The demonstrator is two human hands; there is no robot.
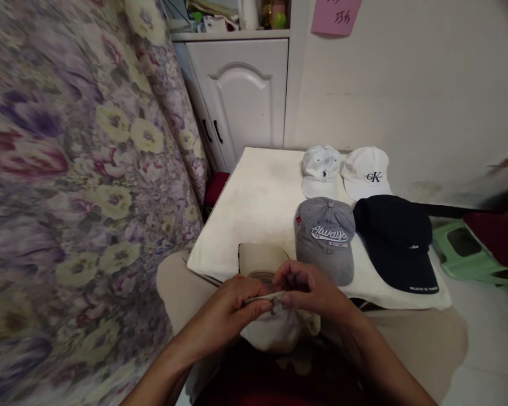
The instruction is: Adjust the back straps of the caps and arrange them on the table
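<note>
A cream baseball cap (275,332) lies in my lap at the table's near edge, its brim pointing away from me. Fingers and thumb of my left hand (241,301) pinch the cap's back strap from the left. On the right, my right hand (309,287) grips the same strap near a small metal buckle (274,306). Part of the cap's inside is hidden behind my hands. Just beyond my right hand lies a grey cap (325,239) with "Always" lettering.
On the cream-covered table (254,197) also sit a pale cap (320,171), a white CK cap (366,172) and a navy cap (395,239). A floral curtain (68,169) hangs left, a green stool (457,248) stands right, and a white cabinet (241,96) is behind.
</note>
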